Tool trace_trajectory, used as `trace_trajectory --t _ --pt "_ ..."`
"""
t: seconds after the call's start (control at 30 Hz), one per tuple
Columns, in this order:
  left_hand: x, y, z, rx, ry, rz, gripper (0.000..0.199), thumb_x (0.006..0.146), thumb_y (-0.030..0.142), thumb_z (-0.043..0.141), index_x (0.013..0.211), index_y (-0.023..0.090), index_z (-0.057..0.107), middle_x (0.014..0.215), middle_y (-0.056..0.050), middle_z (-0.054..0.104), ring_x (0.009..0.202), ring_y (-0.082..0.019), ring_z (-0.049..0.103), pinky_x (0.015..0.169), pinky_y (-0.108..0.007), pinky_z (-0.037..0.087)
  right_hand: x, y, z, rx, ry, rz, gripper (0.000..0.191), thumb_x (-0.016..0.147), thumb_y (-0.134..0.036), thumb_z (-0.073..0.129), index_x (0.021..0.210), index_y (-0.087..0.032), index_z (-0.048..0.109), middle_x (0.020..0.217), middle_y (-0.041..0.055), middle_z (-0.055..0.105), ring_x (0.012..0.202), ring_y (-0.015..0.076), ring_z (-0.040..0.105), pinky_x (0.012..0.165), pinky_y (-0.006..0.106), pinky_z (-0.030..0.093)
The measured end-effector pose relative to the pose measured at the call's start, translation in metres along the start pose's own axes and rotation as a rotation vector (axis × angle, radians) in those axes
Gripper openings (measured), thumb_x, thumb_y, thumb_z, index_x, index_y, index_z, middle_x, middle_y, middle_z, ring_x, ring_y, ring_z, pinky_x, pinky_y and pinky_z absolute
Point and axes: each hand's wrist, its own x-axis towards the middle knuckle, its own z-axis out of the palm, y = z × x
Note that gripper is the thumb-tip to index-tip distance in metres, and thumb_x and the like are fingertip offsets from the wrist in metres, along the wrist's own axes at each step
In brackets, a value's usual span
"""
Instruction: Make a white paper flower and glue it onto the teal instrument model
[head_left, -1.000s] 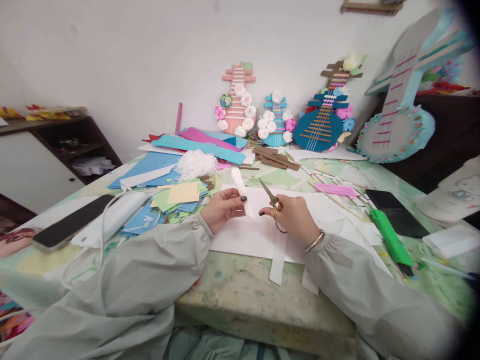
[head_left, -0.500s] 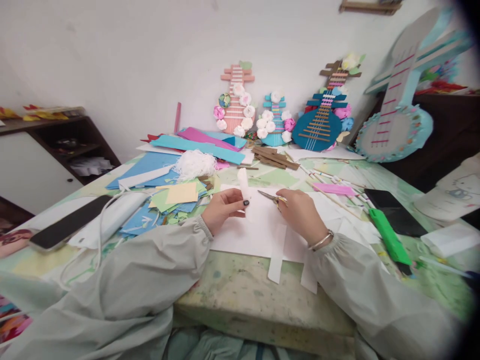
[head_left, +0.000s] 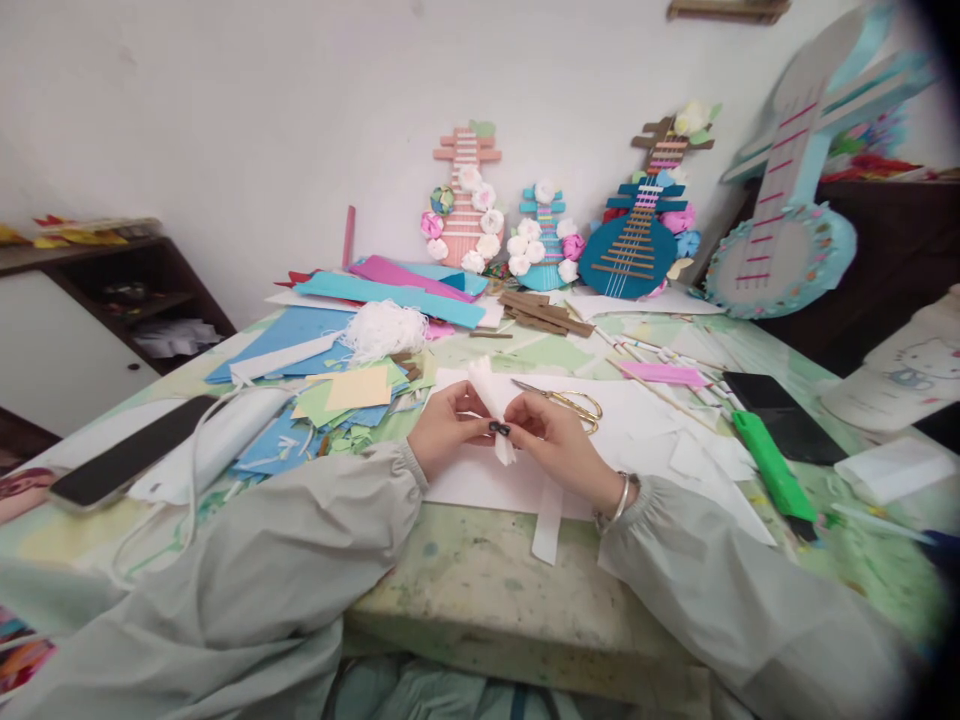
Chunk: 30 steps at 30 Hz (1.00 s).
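Between my two hands stands a bunched piece of white crepe-like paper, pinched at its middle and fanned at the top and bottom ends. My left hand closes on it from the left, and my right hand from the right, with both thumbs meeting over the pinch. Just behind my right hand, gold-handled scissors lie on the white sheet, blades pointing left. A white paper strip hangs over the front edge of that sheet.
Left are coloured paper scraps, a glue gun's white cable and a phone. A green cutter and a black phone lie right. Paper lutes lean on the wall behind white string.
My right hand has let go of the scissors, leaving them on the sheet, and moved left onto the white paper. The paper is now pinched narrow between both hands.
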Motion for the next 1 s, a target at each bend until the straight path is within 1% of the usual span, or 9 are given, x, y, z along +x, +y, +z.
trace_trajectory --t 0.1,0.23,0.4,0.5,0.67,0.73,0.83,0.9,1.0 --pt "0.0 -0.002 0.002 0.027 -0.03 -0.004 0.035 0.058 0.027 0.08 0.077 0.014 0.053 0.071 -0.002 0.064 0.062 -0.015 0.065 0.058 -0.028 0.055 0.001 0.002 0.001 -0.034 -0.011 0.028 0.012 0.083 -0.029 0.055 0.078 -0.018 0.052 0.07 -0.0021 0.058 0.061 0.0109 0.054 0.055 0.022 0.043" --pt "0.0 -0.005 0.003 0.053 -0.134 0.034 0.041 0.059 0.024 0.079 0.093 0.014 0.058 0.088 -0.006 0.065 0.073 -0.019 0.066 0.065 -0.031 0.055 0.001 0.0 -0.002 -0.3 -0.009 -0.051 0.013 0.085 -0.021 0.05 0.073 -0.018 0.054 0.066 -0.0021 0.06 0.058 0.0109 0.052 0.056 0.022 0.035" --pt "0.0 -0.004 0.003 0.037 -0.128 0.001 0.043 0.057 0.022 0.08 0.093 0.013 0.058 0.089 -0.007 0.065 0.072 -0.019 0.066 0.063 -0.032 0.056 0.0 -0.002 -0.007 -0.529 0.028 -0.144 0.018 0.087 -0.02 0.047 0.071 -0.018 0.054 0.062 -0.0008 0.059 0.058 0.0119 0.052 0.057 0.023 0.032" --pt "0.002 -0.003 0.0 -0.001 -0.085 -0.016 0.044 0.055 0.022 0.081 0.093 0.013 0.059 0.085 -0.006 0.065 0.069 -0.018 0.065 0.06 -0.031 0.056 0.002 -0.002 -0.014 -0.445 0.184 -0.127 0.017 0.087 -0.022 0.047 0.074 -0.018 0.056 0.061 -0.0012 0.06 0.055 0.0111 0.053 0.058 0.023 0.035" --pt "0.01 0.005 -0.014 -0.041 0.099 0.021 0.043 0.05 0.023 0.083 0.085 0.013 0.061 0.076 -0.004 0.066 0.065 -0.015 0.063 0.055 -0.026 0.054 0.004 -0.009 -0.027 0.011 0.472 0.01 0.02 0.081 -0.033 0.059 0.07 -0.017 0.058 0.054 -0.002 0.056 0.046 0.0104 0.05 0.047 0.022 0.039" --pt "0.013 0.015 -0.023 -0.058 0.21 0.07 0.042 0.05 0.023 0.083 0.084 0.013 0.061 0.074 -0.002 0.065 0.065 -0.014 0.062 0.053 -0.023 0.052 0.001 -0.019 -0.026 0.103 0.41 0.005 0.024 0.076 -0.035 0.066 0.063 -0.017 0.057 0.048 -0.0031 0.053 0.042 0.0096 0.046 0.043 0.022 0.037" --pt "0.016 0.031 -0.039 -0.104 0.371 0.157 0.035 0.051 0.022 0.081 0.079 0.013 0.06 0.071 0.0 0.062 0.061 -0.01 0.059 0.052 -0.019 0.05 -0.006 -0.036 -0.017 0.032 0.1 -0.182 0.022 0.077 -0.028 0.066 0.059 -0.017 0.06 0.051 -0.0015 0.056 0.049 0.0104 0.048 0.05 0.024 0.04" --pt "0.017 0.039 -0.048 -0.138 0.425 0.2 0.034 0.051 0.02 0.08 0.078 0.014 0.059 0.072 0.002 0.061 0.06 -0.009 0.059 0.053 -0.019 0.05 -0.01 -0.041 -0.011 -0.065 -0.151 -0.344 0.008 0.08 -0.017 0.06 0.078 -0.019 0.068 0.072 0.0033 0.064 0.069 0.0143 0.056 0.064 0.027 0.046" --pt "0.015 0.04 -0.052 -0.143 0.348 0.169 0.034 0.051 0.019 0.08 0.077 0.014 0.06 0.069 0.002 0.061 0.059 -0.009 0.059 0.051 -0.018 0.049 -0.011 -0.036 -0.005 -0.157 -0.249 -0.409 0.037 0.079 -0.005 0.051 0.111 -0.022 0.062 0.096 0.0068 0.065 0.089 0.0173 0.058 0.079 0.033 0.047"
